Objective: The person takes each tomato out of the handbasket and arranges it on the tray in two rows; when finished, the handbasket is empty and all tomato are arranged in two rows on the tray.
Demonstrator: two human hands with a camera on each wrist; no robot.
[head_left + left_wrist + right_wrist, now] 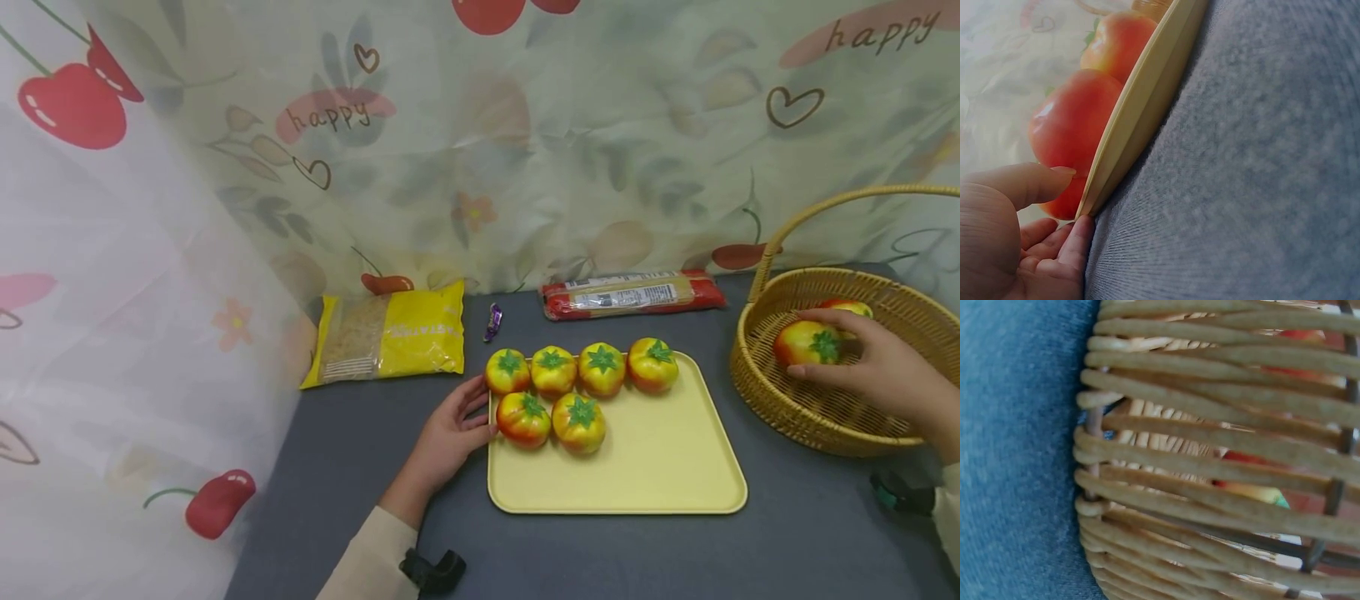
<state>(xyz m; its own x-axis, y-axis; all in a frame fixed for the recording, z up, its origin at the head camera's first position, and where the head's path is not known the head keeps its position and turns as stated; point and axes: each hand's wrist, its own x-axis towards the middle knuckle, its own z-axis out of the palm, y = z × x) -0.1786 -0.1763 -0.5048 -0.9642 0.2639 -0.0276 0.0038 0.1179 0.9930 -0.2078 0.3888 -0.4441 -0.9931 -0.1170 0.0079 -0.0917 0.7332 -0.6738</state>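
On the yellow tray sit several red-and-yellow tomatoes with green star-shaped tops, in a back row and a shorter front row. My left hand holds the tray's left edge; in the left wrist view its thumb lies by a tomato and its fingers are against the rim. Inside the wicker basket, my right hand grips a tomato between thumb and fingers. Another tomato is behind it. The right wrist view is mostly basket weave, with red showing through gaps.
A yellow bag of pasta lies at the back left. Beside it is a small purple-wrapped candy. A red-ended noodle pack lies along the printed curtain. The basket's handle arches up at the right.
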